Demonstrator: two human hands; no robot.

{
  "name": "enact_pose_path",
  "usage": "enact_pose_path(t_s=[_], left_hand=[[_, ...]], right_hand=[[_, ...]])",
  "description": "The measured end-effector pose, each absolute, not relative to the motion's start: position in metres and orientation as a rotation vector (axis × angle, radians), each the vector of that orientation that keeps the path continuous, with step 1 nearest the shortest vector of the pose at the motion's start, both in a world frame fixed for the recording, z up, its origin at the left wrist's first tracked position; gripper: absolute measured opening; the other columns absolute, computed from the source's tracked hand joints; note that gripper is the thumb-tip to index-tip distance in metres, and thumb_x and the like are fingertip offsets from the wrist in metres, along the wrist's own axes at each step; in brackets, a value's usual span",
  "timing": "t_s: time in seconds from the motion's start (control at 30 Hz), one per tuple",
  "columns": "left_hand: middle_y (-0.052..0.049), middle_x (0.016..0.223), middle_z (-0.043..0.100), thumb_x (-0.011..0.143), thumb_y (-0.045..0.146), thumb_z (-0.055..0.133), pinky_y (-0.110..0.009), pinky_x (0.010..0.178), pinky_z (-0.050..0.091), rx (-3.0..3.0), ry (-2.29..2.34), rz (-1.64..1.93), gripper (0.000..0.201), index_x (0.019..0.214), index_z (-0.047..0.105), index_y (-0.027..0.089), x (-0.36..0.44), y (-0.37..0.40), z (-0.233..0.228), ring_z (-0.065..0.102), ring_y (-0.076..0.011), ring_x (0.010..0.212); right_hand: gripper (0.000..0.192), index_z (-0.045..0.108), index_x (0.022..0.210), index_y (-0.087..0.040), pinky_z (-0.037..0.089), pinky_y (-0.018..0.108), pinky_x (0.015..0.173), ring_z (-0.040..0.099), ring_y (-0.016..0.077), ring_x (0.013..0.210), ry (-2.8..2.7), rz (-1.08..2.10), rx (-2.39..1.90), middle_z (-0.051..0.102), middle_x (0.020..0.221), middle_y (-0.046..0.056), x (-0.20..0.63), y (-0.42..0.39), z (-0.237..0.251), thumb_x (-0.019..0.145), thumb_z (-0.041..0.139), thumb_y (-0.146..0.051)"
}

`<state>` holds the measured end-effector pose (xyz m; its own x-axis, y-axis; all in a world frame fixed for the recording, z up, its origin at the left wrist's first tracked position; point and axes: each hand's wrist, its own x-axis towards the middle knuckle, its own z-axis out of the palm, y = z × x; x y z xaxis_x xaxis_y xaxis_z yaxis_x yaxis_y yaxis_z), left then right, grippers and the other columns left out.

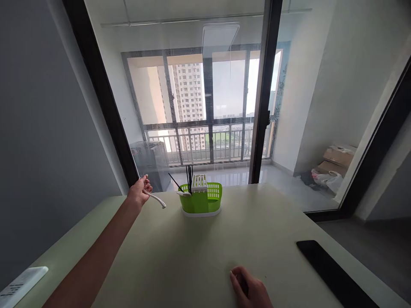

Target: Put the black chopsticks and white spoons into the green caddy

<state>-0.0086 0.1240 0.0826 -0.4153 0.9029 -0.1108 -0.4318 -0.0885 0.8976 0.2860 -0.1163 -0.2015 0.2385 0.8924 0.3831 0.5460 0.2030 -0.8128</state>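
My left hand (138,191) is stretched out over the far left of the table, its fingers closed around a white utensil with a curved handle (157,199). The handle end sticks out to the right; my fingers hide most of the other end, so its kind does not show. Right of it stands a green cutlery holder (199,203) with a white base and a slotted white top. Black sticks (190,179) and white spoon-like pieces (184,194) are in its left part. My right hand (249,287) rests near the table's front, fingers curled, holding nothing visible.
A long black flat object (334,271) lies along the right of the pale table (199,256). A white power strip-like object (24,282) is at the left edge. Behind the table is a dark-framed glass door (261,107), with boxes and bags (334,167) beyond.
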Motion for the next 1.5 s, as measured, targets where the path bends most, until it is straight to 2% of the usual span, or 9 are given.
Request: enact_pose_path(t_s=[0.2,0.3,0.43,0.53,0.77,0.93,1.17,1.3,1.5], left_hand=[[0.011,0.049,0.026,0.088,0.033,0.048,-0.016,0.034,0.024,0.516,1.186,1.707,0.021,0.071,0.048,0.020,-0.021,0.126,0.076,0.025,-0.0046,0.033],[0.008,0.055,0.033,0.091,0.033,0.041,-0.017,0.035,0.031,0.476,1.175,1.761,0.023,0.072,0.047,0.020,-0.024,0.130,0.076,0.031,-0.0059,0.037],[0.004,0.068,0.045,0.091,0.021,0.052,-0.020,0.044,0.047,0.438,1.160,1.867,0.017,0.076,0.044,0.020,-0.019,0.141,0.077,0.044,-0.0070,0.048],[0.005,0.071,0.044,0.093,0.021,0.057,-0.025,0.051,0.056,0.410,1.130,1.969,0.022,0.077,0.041,0.021,-0.013,0.151,0.079,0.046,-0.0067,0.052],[0.004,0.076,0.051,0.096,0.026,0.057,-0.025,0.063,0.061,0.462,1.074,2.126,0.021,0.079,0.048,0.019,0.009,0.179,0.084,0.048,-0.0041,0.054],[-0.001,0.090,0.062,0.097,0.025,0.057,-0.027,0.069,0.058,0.524,1.189,2.151,0.009,0.095,0.057,0.017,0.031,0.204,0.069,0.061,-0.0084,0.072],[-0.010,0.127,0.061,0.095,0.036,0.061,-0.045,0.090,0.056,0.750,1.476,2.102,0.038,0.127,0.058,0.017,0.047,0.226,0.031,0.063,-0.0234,0.107],[-0.010,0.126,0.062,0.096,0.036,0.060,-0.044,0.089,0.056,0.963,1.574,1.997,0.037,0.126,0.058,0.016,0.047,0.219,0.006,0.064,-0.0227,0.106],[-0.014,0.096,0.076,0.084,0.035,0.068,-0.034,0.082,0.053,1.281,1.694,1.821,0.032,0.106,0.072,0.012,0.042,0.205,-0.020,0.069,-0.0268,0.092]], right_hand=[[0.056,0.061,0.078,-0.022,0.038,0.021,0.051,0.052,0.0136,0.049,-1.481,0.480,-1.468,0.056,0.056,-0.002,0.289,-0.115,-0.208,0.095,0.034,-0.068],[0.054,0.060,0.079,-0.022,0.039,0.021,0.053,0.053,0.0141,0.051,-1.474,0.501,-1.469,0.057,0.057,-0.002,0.290,-0.115,-0.209,0.095,0.035,-0.066],[0.053,0.060,0.079,-0.022,0.039,0.022,0.053,0.053,0.0144,0.051,-1.474,0.510,-1.469,0.058,0.057,-0.001,0.290,-0.115,-0.210,0.095,0.036,-0.067],[0.053,0.060,0.079,-0.022,0.039,0.021,0.051,0.052,0.0145,0.050,-1.480,0.520,-1.459,0.058,0.058,-0.001,0.291,-0.115,-0.209,0.095,0.035,-0.066],[0.049,0.060,0.079,-0.023,0.038,0.022,0.052,0.050,0.0146,0.050,-1.474,0.548,-1.454,0.052,0.056,-0.003,0.292,-0.117,-0.210,0.095,0.039,-0.064],[0.049,0.060,0.078,-0.023,0.037,0.022,0.052,0.049,0.0141,0.050,-1.458,0.572,-1.446,0.052,0.056,-0.003,0.291,-0.117,-0.209,0.095,0.039,-0.064],[0.049,0.059,0.079,-0.023,0.038,0.022,0.053,0.051,0.0144,0.051,-1.458,0.540,-1.465,0.054,0.058,-0.003,0.292,-0.118,-0.205,0.095,0.038,-0.064],[0.048,0.059,0.079,-0.023,0.037,0.022,0.052,0.050,0.0139,0.050,-1.478,0.543,-1.463,0.052,0.056,-0.004,0.292,-0.117,-0.205,0.095,0.038,-0.064],[0.049,0.061,0.080,-0.023,0.037,0.021,0.052,0.050,0.0132,0.050,-1.486,0.537,-1.460,0.054,0.057,-0.003,0.291,-0.117,-0.202,0.095,0.039,-0.064]])
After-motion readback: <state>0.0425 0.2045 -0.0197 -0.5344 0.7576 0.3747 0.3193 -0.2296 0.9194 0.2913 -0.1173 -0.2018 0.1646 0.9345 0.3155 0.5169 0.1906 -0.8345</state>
